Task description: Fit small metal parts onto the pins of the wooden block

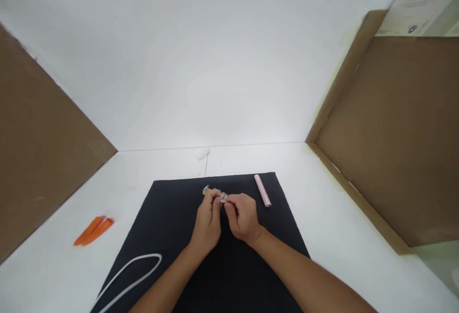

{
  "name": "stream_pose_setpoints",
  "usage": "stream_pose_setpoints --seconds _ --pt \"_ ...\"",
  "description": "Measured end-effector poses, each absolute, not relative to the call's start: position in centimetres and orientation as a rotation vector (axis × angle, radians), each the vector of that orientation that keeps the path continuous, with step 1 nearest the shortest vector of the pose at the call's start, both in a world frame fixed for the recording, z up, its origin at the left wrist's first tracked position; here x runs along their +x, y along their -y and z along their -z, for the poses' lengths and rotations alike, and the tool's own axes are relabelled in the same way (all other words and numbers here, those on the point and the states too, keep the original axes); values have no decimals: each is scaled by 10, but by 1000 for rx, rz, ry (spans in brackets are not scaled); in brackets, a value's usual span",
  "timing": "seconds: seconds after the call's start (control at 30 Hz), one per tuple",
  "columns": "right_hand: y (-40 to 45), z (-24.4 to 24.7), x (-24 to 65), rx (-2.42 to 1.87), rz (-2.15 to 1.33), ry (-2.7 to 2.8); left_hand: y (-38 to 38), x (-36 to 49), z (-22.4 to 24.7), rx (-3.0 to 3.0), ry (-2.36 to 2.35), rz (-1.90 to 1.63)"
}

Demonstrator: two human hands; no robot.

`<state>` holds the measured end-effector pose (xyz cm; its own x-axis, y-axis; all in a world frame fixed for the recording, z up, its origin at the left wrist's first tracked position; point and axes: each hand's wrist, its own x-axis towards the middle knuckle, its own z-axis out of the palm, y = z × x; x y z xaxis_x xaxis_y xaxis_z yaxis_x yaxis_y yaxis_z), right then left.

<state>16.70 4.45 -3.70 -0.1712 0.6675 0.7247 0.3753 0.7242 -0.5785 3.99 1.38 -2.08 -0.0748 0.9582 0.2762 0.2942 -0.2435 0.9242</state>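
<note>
My left hand (208, 222) and my right hand (244, 216) meet above a black mat (172, 217). Both hands have their fingers closed in a pinch. Between the fingertips shows a small shiny, silvery or clear piece (223, 197), held from both sides. A gold and silver bit (205, 190) sticks out past the left fingers; whether it belongs to the same piece I cannot tell. Most of what is held lies hidden behind the fingers. Right of my right hand, a slim pink tube-like stick (262, 190) lies on the mat, apart from the hand.
Orange strips (93, 230) lie on the white table (136, 169) at the left. A looped white cord (143, 256) crosses the mat's near left corner. Toward the back is a small clear scrap (202, 154). Brown panels (43, 136) and a white wall (222, 64) enclose the table.
</note>
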Motion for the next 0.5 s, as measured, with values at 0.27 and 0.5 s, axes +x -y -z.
stream_pose_setpoints --seconds 0.27,0.5 --pt "-46 37 168 -809 -301 1806 -14 40 22 1568 -1390 -1335" --pt "-47 39 168 -836 -355 1769 -15 40 20 1586 -1412 -1342"
